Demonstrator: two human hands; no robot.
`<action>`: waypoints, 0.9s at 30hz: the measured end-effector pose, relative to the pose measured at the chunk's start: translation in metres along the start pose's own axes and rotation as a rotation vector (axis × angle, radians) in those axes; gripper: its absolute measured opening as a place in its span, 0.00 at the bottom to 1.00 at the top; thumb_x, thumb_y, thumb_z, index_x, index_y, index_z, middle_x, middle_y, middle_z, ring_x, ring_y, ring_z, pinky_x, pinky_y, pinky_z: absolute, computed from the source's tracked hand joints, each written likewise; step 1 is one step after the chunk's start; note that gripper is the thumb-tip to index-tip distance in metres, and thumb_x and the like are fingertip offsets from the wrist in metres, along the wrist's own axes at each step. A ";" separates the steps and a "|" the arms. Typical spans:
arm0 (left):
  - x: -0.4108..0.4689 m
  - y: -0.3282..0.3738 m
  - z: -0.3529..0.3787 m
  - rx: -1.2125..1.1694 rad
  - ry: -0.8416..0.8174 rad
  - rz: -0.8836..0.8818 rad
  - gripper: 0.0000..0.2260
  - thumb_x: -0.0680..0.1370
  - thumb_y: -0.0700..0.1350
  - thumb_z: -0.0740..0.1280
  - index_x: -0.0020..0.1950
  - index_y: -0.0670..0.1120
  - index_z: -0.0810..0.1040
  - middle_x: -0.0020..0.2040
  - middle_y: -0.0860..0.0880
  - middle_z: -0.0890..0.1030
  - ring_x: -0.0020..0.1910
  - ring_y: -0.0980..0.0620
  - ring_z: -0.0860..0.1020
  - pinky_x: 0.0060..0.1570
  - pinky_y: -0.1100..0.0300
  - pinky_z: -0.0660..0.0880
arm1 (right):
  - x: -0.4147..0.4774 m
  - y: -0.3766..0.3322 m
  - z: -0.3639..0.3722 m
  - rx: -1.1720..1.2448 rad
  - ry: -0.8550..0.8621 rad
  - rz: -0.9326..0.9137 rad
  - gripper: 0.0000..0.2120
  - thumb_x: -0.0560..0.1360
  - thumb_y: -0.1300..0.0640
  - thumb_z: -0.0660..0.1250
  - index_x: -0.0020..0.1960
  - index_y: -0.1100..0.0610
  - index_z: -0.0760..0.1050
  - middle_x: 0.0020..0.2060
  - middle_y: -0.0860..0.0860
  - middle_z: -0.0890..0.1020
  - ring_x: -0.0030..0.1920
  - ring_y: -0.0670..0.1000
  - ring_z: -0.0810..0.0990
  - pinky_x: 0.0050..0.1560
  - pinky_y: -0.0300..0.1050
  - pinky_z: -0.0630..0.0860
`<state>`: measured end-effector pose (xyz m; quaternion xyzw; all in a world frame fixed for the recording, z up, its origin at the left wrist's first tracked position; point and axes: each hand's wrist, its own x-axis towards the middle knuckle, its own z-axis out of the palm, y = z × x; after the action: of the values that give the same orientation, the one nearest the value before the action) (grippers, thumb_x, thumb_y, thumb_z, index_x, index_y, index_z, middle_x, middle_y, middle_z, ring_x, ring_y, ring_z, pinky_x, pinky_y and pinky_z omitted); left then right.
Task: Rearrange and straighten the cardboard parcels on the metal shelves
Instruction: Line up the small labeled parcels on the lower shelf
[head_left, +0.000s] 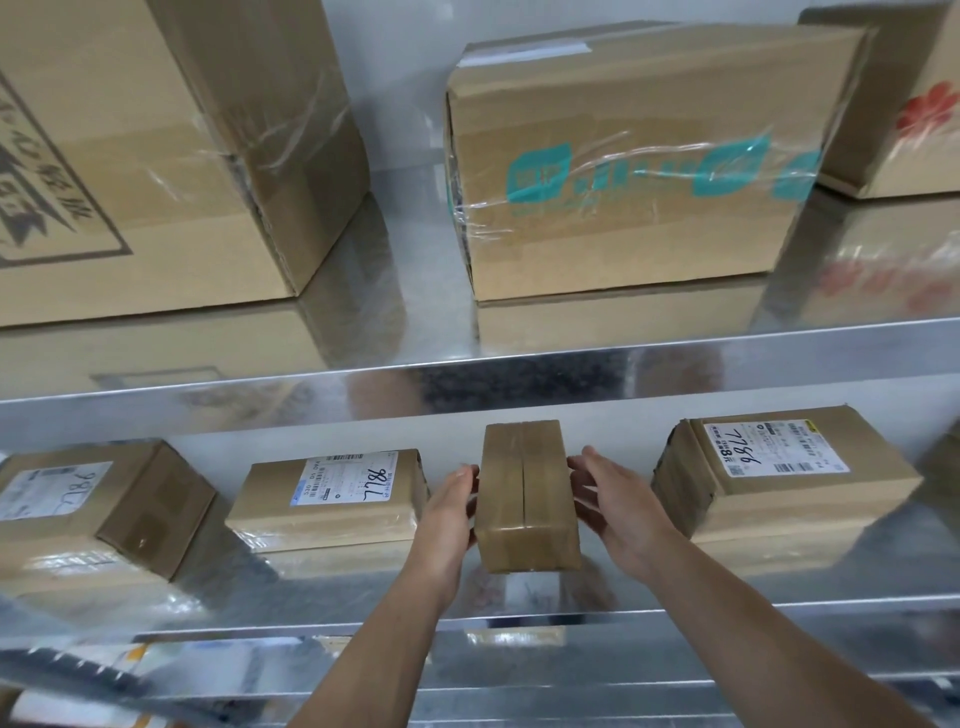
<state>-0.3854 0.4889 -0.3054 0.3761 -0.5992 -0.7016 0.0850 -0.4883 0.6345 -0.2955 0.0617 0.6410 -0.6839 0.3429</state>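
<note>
Flanking small taped parcel (527, 493) on mid shelf (363, 597), L hand (452, 512) & R hand (618, 499) flat against its sides, fingers near-straight

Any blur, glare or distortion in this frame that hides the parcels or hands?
Head view: centre sharp, with the taped parcel, left hand and right hand clear; lower-left corner smeared; the metal shelf mirrors the boxes standing on it; wrap glints on the teal-printed box; shelf edges bow slightly from the wide lens.
</note>
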 end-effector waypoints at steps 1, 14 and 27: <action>0.000 0.001 0.001 0.002 -0.002 -0.005 0.17 0.86 0.58 0.54 0.59 0.54 0.81 0.58 0.50 0.84 0.61 0.49 0.80 0.69 0.44 0.73 | -0.001 0.000 0.001 -0.005 0.004 0.001 0.17 0.86 0.47 0.57 0.62 0.57 0.78 0.58 0.54 0.83 0.60 0.55 0.81 0.69 0.54 0.74; -0.001 -0.003 0.001 0.018 0.014 -0.020 0.18 0.86 0.57 0.54 0.61 0.52 0.81 0.59 0.50 0.83 0.62 0.49 0.79 0.69 0.42 0.72 | -0.001 0.010 0.002 -0.042 -0.002 -0.027 0.17 0.86 0.50 0.57 0.56 0.56 0.83 0.54 0.52 0.86 0.61 0.54 0.82 0.72 0.58 0.72; 0.002 0.004 -0.001 -0.082 0.011 0.046 0.15 0.86 0.54 0.55 0.63 0.49 0.77 0.60 0.48 0.82 0.60 0.50 0.79 0.67 0.45 0.74 | 0.003 -0.004 -0.003 -0.010 0.007 -0.048 0.20 0.86 0.47 0.57 0.57 0.60 0.82 0.55 0.56 0.85 0.59 0.55 0.82 0.70 0.57 0.75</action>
<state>-0.3878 0.4860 -0.3032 0.3622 -0.5778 -0.7216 0.1195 -0.4942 0.6356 -0.2939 0.0469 0.6470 -0.6885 0.3242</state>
